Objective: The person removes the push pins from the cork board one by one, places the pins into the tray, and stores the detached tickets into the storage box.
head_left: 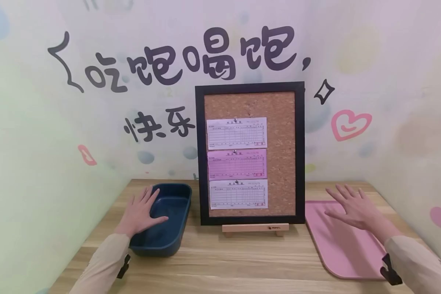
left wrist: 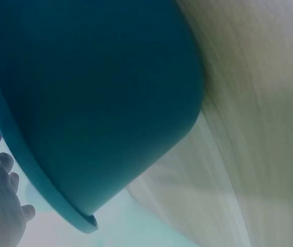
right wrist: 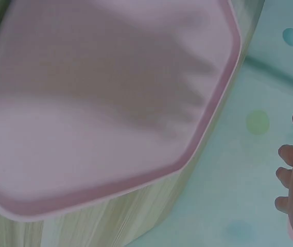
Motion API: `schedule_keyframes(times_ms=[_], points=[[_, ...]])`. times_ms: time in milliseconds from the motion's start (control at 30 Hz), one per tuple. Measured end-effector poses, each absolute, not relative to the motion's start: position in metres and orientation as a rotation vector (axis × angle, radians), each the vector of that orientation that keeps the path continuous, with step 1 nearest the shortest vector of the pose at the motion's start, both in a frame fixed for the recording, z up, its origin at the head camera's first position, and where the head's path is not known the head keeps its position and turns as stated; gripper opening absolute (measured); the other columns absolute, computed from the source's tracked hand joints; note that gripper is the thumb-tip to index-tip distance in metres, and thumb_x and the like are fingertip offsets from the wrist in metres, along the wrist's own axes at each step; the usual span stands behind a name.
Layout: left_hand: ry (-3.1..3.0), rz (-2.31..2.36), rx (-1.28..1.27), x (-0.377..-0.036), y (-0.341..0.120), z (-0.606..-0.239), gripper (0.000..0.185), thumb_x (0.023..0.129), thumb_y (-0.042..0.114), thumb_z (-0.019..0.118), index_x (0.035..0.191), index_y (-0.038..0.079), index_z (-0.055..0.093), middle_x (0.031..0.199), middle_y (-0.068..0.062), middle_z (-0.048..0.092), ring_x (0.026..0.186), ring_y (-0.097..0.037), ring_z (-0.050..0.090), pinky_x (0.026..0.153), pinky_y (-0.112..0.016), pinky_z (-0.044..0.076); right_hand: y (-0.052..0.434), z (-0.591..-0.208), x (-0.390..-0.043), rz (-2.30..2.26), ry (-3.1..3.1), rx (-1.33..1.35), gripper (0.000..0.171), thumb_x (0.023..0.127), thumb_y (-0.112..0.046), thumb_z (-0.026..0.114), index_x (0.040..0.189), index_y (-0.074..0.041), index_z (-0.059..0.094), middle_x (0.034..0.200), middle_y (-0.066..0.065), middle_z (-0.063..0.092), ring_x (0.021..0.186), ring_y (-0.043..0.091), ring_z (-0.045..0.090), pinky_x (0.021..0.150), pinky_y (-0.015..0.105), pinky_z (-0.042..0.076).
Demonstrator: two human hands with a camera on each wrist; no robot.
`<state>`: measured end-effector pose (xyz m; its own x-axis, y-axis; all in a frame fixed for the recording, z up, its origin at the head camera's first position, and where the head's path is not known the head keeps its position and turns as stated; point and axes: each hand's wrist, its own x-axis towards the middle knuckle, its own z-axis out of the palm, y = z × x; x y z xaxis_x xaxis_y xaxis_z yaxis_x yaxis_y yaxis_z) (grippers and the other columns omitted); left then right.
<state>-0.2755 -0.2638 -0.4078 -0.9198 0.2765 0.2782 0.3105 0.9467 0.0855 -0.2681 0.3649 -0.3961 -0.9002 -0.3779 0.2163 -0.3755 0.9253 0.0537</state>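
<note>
Corkboard (head_left: 282, 163) obstacle between the hands (head_left: 141, 212) (head_left: 358, 208)

Near the left hand (head_left: 141, 212), a smooth plastic-looking bin (left wrist: 110, 103); near the right hand (head_left: 358, 208), a matt plastic-looking tray (head_left: 338, 245); between them, rough cork board (head_left: 283, 163) and paper slips (head_left: 237, 164); beneath, wood-grained table (head_left: 242, 265).

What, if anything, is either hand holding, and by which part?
Nothing is held: the left hand is spread over the blue bin, the right hand over the pink tray.

Basin (head_left: 161, 249) is showing dark blue | tray (head_left: 338, 249) is showing pink | slips (head_left: 237, 166) are alternating white, pink, white | desk (head_left: 235, 265) is displaying wood grain
</note>
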Motion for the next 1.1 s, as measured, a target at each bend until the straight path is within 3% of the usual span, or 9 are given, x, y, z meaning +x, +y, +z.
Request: schedule_keyframes(times_ms=[633,1100], points=[[-2.746,-0.250,-0.515,-0.278,-0.252,-0.394,0.097,0.070,0.053,0.067,0.140,-0.001,0.026,0.144,-0.026,0.023,0.131,-0.040,0.023,0.102,-0.056,0.021,0.356,-0.384,-0.271,0.042,-2.748,0.685,0.069,0.081,-0.042,0.060,0.133,-0.002,0.042,0.132,0.033,0.037,0.119,0.049,0.034,0.094,0.063,0.022],[-2.732,-0.479,-0.452,-0.283,-0.232,-0.376,0.098,0.074,0.058,0.062,0.143,0.004,0.021,0.147,-0.022,0.019,0.130,-0.040,0.025,0.100,-0.055,0.026,0.345,-0.367,-0.276,0.135,-2.661,0.730,0.071,0.079,-0.040,0.064,0.134,-0.003,0.040,0.127,0.031,0.044,0.115,0.047,0.040,0.090,0.060,0.029]])
